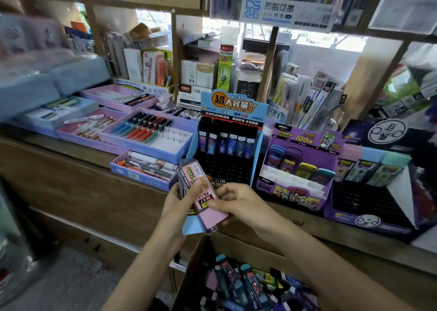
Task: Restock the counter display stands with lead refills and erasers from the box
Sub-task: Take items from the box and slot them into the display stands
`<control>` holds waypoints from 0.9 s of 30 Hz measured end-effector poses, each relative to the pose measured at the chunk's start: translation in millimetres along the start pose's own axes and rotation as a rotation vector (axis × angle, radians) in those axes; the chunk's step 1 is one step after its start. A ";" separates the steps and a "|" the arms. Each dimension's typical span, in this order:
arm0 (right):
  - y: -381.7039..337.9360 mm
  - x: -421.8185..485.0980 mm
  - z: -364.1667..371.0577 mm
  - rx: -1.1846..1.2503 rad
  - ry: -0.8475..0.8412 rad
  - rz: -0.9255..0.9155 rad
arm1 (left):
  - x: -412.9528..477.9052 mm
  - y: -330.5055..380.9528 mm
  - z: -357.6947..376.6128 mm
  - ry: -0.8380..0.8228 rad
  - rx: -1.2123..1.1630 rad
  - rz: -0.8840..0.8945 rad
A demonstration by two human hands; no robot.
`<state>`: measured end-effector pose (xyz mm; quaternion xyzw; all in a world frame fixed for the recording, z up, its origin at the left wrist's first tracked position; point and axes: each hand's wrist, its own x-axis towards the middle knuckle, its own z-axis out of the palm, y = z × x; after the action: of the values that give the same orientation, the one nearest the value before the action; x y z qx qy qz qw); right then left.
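Both hands hold a small stack of flat pink lead refill cases [199, 193] in front of the counter. My left hand [182, 200] grips the stack from the left, and my right hand [233, 202] pinches the top pink case at its lower end. Below them the cardboard box [236, 247] stands open with several dark and coloured refill cases [246, 284] inside. Just behind the hands is the blue display stand [228, 143] with a row of dark refill tubes. A purple stand [298, 171] to its right holds several coloured cases.
A dark stand [371, 185] with pastel refill cases sits at the right of the wooden counter [71, 166]. Purple and blue pen trays [151, 133] fill the counter's left. Shelves of boxed stationery [160, 67] rise behind. Floor shows at the lower left.
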<state>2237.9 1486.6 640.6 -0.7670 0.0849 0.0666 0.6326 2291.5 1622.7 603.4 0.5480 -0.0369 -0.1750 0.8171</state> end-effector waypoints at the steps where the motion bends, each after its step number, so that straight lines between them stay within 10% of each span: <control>1: -0.5 -2.5 -2.7 0.017 0.015 -0.011 | -0.7 -0.3 2.6 -0.002 0.010 -0.005; 11: -9.0 -15.8 -34.4 0.249 0.181 -0.114 | -6.4 -0.9 19.3 -0.108 0.013 -0.041; 27: -60.1 -27.5 -134.2 -0.525 0.578 -0.363 | 4.1 -2.6 13.5 -0.087 0.066 0.013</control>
<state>2223.2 1367.3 729.6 -0.8915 0.1027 -0.2439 0.3676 2291.3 1608.5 605.9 0.5663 -0.0820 -0.1920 0.7973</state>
